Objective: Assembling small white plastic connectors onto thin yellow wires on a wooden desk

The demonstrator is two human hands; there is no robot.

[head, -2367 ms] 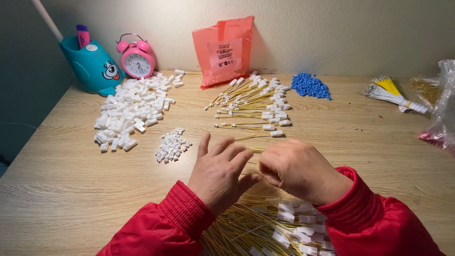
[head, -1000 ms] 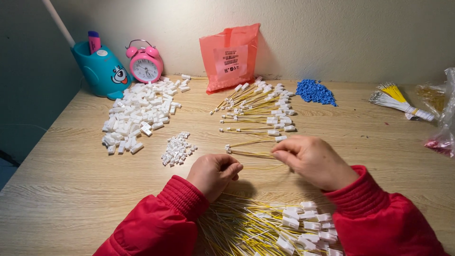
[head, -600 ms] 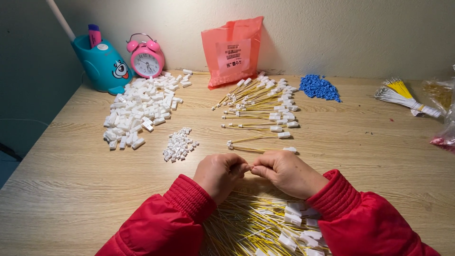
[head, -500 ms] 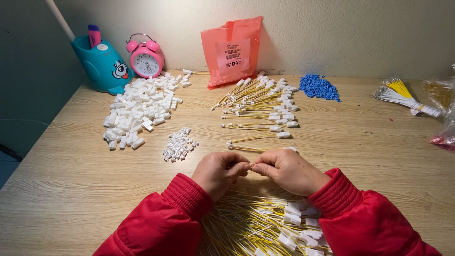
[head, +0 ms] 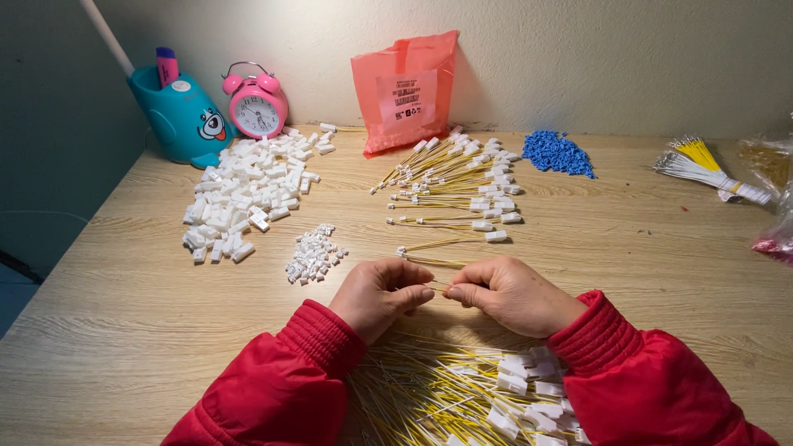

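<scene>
Hands are meeting low over the pale wooden tabletop [head: 124, 330], just above a loose heap of thin yellow wires with white plastic end plugs [head: 462, 396]. The left hand [head: 382, 295] is curling closed, thumb and forefinger pinching toward the right hand [head: 508, 293], whose fingertips are pressing together on what looks like one thin yellow wire [head: 438, 286] running between them. Whether a small connector is sitting inside the left pinch cannot be told.

A couple of seconds ago the left hand was lying spread, and a second ago the two hands were working apart, farther up the table; they are now drawing in close to the red sleeves [head: 281, 388], directly over the near heap. That suggests one wire is being handled between both pinches rather than picked out.

Beyond the fingers, a fanned row of finished yellow leads with white plugs [head: 462, 186] is lying near a small cluster of tiny white housings [head: 314, 254]. A larger pile of white plastic blocks [head: 244, 194] is sitting farther left, beside a pink twin-bell alarm clock [head: 256, 103].
</scene>
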